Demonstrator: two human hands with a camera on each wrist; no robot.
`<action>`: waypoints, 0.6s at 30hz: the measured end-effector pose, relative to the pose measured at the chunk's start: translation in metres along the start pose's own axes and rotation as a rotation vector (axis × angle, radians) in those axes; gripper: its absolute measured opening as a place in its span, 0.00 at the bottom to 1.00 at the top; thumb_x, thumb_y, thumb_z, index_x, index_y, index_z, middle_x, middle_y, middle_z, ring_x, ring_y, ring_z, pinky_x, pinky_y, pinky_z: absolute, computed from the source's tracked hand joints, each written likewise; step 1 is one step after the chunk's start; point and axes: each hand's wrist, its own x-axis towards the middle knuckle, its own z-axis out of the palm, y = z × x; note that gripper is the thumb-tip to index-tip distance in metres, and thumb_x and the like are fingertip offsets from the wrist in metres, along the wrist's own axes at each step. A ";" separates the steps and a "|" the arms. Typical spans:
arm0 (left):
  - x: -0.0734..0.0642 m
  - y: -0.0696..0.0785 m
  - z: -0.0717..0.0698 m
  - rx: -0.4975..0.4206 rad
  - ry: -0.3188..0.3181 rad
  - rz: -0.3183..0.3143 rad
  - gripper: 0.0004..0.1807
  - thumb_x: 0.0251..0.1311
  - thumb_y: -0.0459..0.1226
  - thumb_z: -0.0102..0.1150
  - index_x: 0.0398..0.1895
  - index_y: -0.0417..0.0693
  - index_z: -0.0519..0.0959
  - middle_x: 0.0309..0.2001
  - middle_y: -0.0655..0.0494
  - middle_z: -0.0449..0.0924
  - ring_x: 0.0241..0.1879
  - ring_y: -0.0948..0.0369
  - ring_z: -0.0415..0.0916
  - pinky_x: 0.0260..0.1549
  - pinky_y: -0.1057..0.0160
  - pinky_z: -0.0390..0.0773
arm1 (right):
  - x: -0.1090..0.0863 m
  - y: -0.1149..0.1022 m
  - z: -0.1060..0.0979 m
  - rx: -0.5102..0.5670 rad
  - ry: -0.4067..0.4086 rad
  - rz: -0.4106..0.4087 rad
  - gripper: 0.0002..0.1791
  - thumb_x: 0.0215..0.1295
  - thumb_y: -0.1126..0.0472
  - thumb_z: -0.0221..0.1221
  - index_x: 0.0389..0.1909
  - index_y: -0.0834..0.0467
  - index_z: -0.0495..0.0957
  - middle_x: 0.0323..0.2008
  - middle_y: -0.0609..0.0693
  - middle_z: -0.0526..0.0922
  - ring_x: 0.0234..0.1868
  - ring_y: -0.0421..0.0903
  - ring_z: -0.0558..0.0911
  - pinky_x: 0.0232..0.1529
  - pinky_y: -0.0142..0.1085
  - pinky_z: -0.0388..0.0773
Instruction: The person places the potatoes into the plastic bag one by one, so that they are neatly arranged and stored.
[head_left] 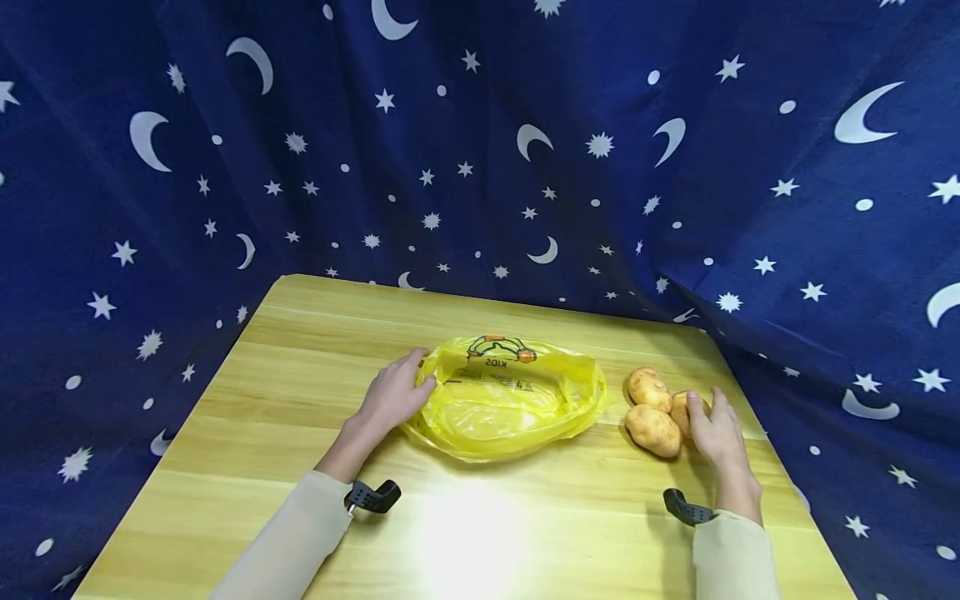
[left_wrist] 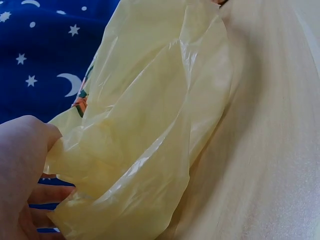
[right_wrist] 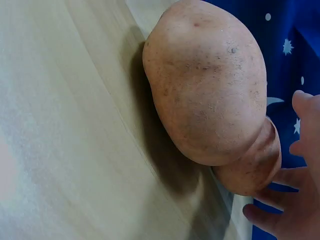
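Yellow plastic bag [head_left: 517,429] lay mid-table, mouth open, printing on its far side. Left hand [head_left: 393,396] pinched the bag's left edge, thumb on one side, fingers on the other. Three potatoes [head_left: 654,431] sat clustered on the wooden table [head_left: 315,333], right of the bag and apart from it. Right hand [head_left: 720,433] reached the rightmost potato [head_left: 679,410], fingers and thumb spread apart; firm contact could not be told. Dark blue curtain [head_left: 480,150] hung behind, patterned with moons and stars.
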 end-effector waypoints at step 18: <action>0.000 -0.001 0.000 0.012 0.018 0.003 0.27 0.60 0.45 0.49 0.63 0.50 0.67 0.38 0.54 0.77 0.18 0.60 0.63 0.18 0.60 0.65 | 0.002 0.000 0.006 0.039 -0.041 0.105 0.46 0.69 0.36 0.33 0.70 0.70 0.38 0.66 0.76 0.46 0.65 0.73 0.47 0.61 0.62 0.48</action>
